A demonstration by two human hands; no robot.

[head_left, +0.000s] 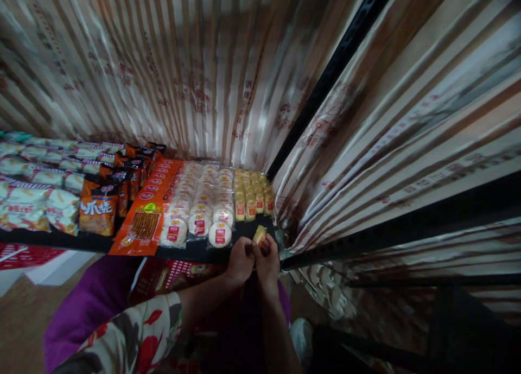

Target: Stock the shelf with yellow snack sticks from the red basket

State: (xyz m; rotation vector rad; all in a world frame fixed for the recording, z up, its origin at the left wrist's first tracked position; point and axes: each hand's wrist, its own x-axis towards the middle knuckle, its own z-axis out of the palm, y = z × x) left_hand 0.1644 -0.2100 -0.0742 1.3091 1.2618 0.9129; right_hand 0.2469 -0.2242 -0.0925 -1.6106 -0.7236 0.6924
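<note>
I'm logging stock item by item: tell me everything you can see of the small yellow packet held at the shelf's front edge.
The small yellow packet is a yellow-orange snack in seemingly glossy plastic wrap, like the yellow rows behind it. It is tilted above the front edge of the dark shelf, near its right end. The left hand and right hand both pinch its lower end. Its print is unreadable.

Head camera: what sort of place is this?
Likely a small shop or snack stall. A black shelf carries rows of wrapped round white cakes, yellow snack packets and orange bags, backed by a striped curtain. The left hand and right hand hold one yellow packet at the shelf's front.
</note>
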